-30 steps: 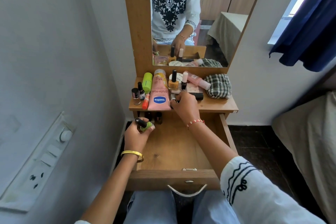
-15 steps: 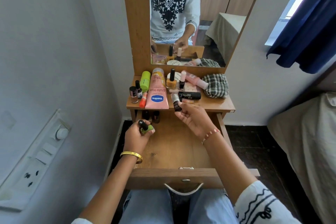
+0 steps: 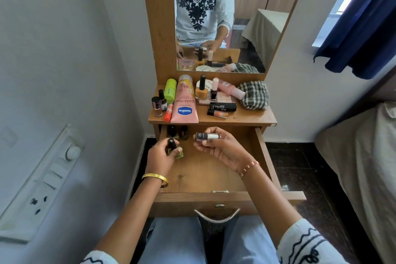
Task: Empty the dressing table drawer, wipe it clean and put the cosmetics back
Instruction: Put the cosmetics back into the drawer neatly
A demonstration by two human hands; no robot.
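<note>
The wooden drawer (image 3: 214,176) stands pulled out under the dressing table top (image 3: 252,117). My left hand (image 3: 160,156) grips a green nail polish bottle (image 3: 176,152) with a black cap over the drawer's left side. My right hand (image 3: 225,148) pinches a small silver bottle with a dark cap (image 3: 207,136), held sideways above the drawer's back. Two dark bottles (image 3: 177,132) stand in the drawer's back left corner. On the top lie a pink Vaseline tube (image 3: 184,105), a green tube (image 3: 170,90), an orange nail polish (image 3: 201,90), several more cosmetics and a checked cloth (image 3: 254,95).
A mirror (image 3: 220,17) rises behind the table top. A white wall with a switch panel (image 3: 42,178) is close on the left. A bed (image 3: 364,167) stands on the right beyond dark floor. A blue curtain (image 3: 360,23) hangs at upper right.
My right hand picked the small silver bottle off the table top and brought it down over the drawer. My left hand stayed in place with the green bottle.
</note>
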